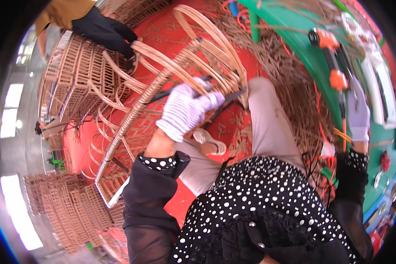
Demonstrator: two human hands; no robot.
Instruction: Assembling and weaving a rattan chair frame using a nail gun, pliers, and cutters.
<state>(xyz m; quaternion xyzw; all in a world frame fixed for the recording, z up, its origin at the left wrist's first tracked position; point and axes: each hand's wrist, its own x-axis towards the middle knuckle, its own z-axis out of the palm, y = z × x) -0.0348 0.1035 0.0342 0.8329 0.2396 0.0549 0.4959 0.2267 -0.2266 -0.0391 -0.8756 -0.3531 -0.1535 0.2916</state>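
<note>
A half-woven wicker basket (138, 108) with tall looped strands leans across my lap, tilted to the left. My left hand (187, 105), in a striped white-and-purple glove, is closed on its strands near the right end. Dark flat bars run beside and under that hand. My right hand (358, 112), gloved alike, reaches over the green table (306, 53) at the right. It lies beside an orange-and-black power tool (330, 55) and touches a slim grey tool (345, 59). Its fingers are too small and blurred to tell whether they grip that tool.
Stacked wicker frames (81, 77) stand at the far left, with more woven panels (66, 202) below. Another person (103, 28) stands at the upper left. Brown strips (290, 88) are heaped beside the table. An orange hose (344, 127) hangs near my right wrist. White holders (378, 90) lie on the table.
</note>
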